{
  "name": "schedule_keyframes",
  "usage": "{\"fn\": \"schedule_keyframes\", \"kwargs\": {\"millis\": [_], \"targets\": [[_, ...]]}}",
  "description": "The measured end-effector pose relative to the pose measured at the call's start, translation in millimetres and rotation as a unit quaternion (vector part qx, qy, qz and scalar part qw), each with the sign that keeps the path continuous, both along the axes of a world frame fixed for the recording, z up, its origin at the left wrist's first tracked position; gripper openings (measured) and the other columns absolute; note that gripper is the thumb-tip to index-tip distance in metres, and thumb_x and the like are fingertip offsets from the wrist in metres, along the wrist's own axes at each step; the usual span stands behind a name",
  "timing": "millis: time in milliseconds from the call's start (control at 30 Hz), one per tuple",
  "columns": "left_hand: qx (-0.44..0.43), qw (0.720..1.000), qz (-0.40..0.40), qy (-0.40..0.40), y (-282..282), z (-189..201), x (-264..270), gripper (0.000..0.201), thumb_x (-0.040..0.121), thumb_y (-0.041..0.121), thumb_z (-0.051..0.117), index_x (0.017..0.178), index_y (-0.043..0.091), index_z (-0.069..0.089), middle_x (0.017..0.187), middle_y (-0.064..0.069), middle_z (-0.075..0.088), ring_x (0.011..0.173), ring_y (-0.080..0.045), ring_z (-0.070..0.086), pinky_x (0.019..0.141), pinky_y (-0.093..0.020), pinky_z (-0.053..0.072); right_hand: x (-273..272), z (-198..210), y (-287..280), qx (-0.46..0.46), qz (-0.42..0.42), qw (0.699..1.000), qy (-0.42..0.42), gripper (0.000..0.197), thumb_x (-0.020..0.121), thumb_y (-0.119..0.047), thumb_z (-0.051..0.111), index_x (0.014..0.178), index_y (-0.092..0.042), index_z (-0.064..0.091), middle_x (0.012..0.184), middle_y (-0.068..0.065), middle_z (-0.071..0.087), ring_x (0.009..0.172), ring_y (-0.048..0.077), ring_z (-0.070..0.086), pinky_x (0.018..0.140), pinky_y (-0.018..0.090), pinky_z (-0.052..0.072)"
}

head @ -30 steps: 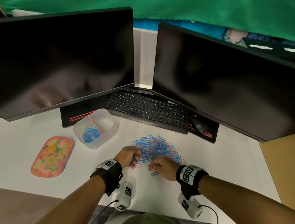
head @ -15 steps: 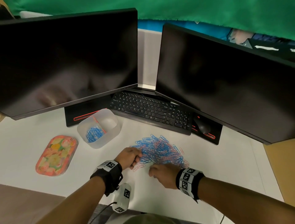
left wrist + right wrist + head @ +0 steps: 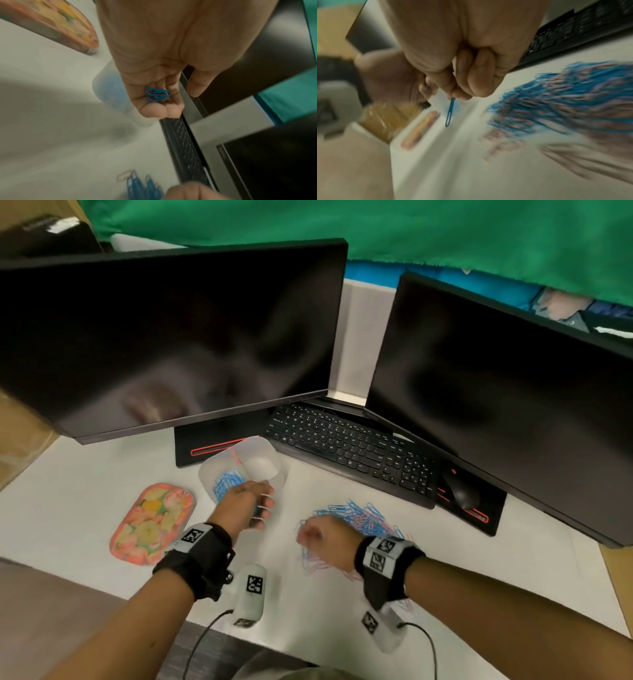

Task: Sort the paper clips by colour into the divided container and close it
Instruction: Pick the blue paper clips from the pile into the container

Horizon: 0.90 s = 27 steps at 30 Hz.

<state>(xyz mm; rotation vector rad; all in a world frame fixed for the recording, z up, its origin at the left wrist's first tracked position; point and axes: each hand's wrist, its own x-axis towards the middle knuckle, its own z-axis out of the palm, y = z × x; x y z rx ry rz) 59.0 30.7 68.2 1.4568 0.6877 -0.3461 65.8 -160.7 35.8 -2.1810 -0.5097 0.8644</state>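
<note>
Hands: left [image 3: 154, 67] cups blue clips [image 3: 157, 95] | right [image 3: 462, 56] pinches one blue clip [image 3: 450, 113] | monitors: two

White desk [image 3: 513, 559]: clips [image 3: 363, 517], container [image 3: 274, 477], lid [image 3: 152, 522]

White desk [image 3: 85, 494], two dark monitors [image 3: 164, 337], keyboard [image 3: 349, 446], green cloth [image 3: 376, 231] behind.

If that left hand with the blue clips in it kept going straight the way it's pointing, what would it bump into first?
Most likely the divided container: the left hand, holding blue clips, already sits at its near rim, by the compartment with blue clips. The hand's height above the rim is unclear.
</note>
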Motion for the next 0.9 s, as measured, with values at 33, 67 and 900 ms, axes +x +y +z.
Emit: {"fn": "schedule_keyframes", "kwargs": {"millis": [33, 67, 900], "targets": [[-0.005, 1.0, 0.022, -0.005, 8, 5, 1, 0.013, 0.096, 0.016, 0.047, 0.095, 0.011, 0.059, 0.071, -0.006, 0.055, 0.056, -0.018, 0.046, 0.05, -0.025, 0.039, 10, 5, 14, 0.019, -0.016, 1.0, 0.01, 0.016, 0.094, -0.02, 0.053, 0.098, -0.014, 0.068, 0.095, 0.0, 0.068, 0.086, 0.012, 0.06, 0.077, 0.019, 0.047], [-0.004, 0.999, 0.037, -0.011, 15, 8, 1, 0.014, 0.096, 0.017, 0.047, 0.094, 0.011, 0.059, 0.071, -0.006, 0.055, 0.056, -0.018, 0.047, 0.052, -0.026, 0.039, 19, 11, 28, 0.031, -0.029, 0.999, 0.019, 0.015, 0.094, -0.022, 0.054, 0.097, -0.015, 0.068, 0.097, 0.002, 0.068, 0.087, 0.013, 0.06, 0.082, 0.025, 0.049], [0.192, 0.976, 0.033, -0.099, 38, 1, 26, 0.013, 0.092, 0.02, 0.052, 0.091, 0.014, 0.064, 0.077, 0.0, 0.064, 0.08, -0.021, 0.062, 0.089, -0.04, 0.051, 90, 46, 109, -0.028, -0.067, 0.996, -0.057, 0.025, 0.083, -0.01, 0.054, 0.099, -0.025, 0.066, 0.096, 0.002, 0.064, 0.093, 0.025, 0.064, 0.081, 0.033, 0.054]]}}
